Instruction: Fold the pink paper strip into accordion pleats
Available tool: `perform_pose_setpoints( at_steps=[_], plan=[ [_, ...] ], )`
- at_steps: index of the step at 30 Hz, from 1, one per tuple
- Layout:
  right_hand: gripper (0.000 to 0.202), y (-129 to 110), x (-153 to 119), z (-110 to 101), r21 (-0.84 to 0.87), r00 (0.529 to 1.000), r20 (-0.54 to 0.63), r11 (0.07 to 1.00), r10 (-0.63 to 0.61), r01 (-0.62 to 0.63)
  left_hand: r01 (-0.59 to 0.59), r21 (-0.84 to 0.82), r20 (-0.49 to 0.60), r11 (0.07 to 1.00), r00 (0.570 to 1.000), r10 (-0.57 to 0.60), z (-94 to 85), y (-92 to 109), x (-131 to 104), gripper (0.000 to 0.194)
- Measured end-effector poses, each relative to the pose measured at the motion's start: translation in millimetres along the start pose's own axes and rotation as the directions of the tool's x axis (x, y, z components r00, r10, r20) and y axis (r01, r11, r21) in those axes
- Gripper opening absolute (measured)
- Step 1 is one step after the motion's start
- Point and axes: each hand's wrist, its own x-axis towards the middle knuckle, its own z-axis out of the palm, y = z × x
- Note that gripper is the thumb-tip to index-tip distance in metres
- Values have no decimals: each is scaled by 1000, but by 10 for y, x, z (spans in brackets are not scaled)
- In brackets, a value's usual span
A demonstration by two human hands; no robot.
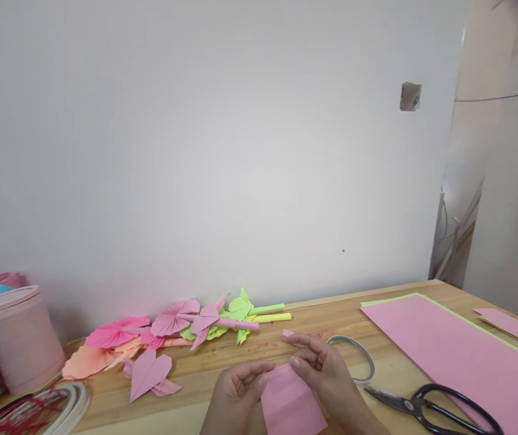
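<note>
Between both hands is a piece of pink paper point(292, 402), pinched along its upper edge, where a narrow band looks folded. My left hand point(238, 393) grips the upper left corner with thumb and fingers. On the upper right corner, my right hand point(326, 374) closes its thumb against its fingers. A small pink paper scrap point(287, 334) shows by the right fingertips; whether they touch it I cannot tell. Right of that hand lie a roll of tape point(367, 359) on its side and black-handled scissors point(426, 408), blades pointing left.
Folded paper fans on rolled sticks point(177, 317) lie along the wall, with a pink paper heart point(150, 371) in front. Pink sheets point(458, 356) cover the table's right side. A pink canister point(20, 338) and coiled white cords point(71, 408) stand at the left.
</note>
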Motion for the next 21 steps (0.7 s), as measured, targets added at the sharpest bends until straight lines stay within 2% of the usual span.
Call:
perform_pose_setpoints(
  at_steps=[4,6,8,10,12,13,14,16,18,19,21],
  plan=[
    [32,-104,4,-42,0,998,66,1000,10,-10,74,-142,89,987,994,-61,-10,115,-35,17],
    [33,-123,3,-50,-20,998,54,1000,11,-10,114,-260,168,959,983,-71,-21,128,-31,21],
    [31,-119,3,-52,-50,1000,7,999,-7,7,120,-338,177,933,982,-63,-40,114,-10,25],
    [27,-103,1,-53,-87,998,-44,995,-43,39,61,-314,24,948,998,-57,-54,91,14,23],
    [23,-80,-7,-55,-169,992,-83,982,-94,79,-23,-156,-180,987,984,-5,-39,72,26,14],
    [22,-66,-16,-54,-241,987,-88,964,-132,107,-45,-62,-236,997,971,30,-17,65,24,15],
    [22,-53,-29,-52,-336,980,-76,930,-186,151,-45,15,-248,999,968,47,16,62,17,21],
    [24,-37,-62,-32,-535,945,18,795,-326,284,-7,81,-168,997,986,21,96,65,-6,32],
    [30,-46,-99,13,-639,878,206,621,-432,455,60,54,-81,997,995,-55,163,77,-27,35],
    [33,-62,-115,44,-645,839,306,549,-451,531,86,16,-71,996,994,-85,180,85,-33,33],
    [37,-109,-137,109,-619,778,462,473,-426,626,109,-80,-76,991,990,-115,177,98,-34,29]
  ],
)
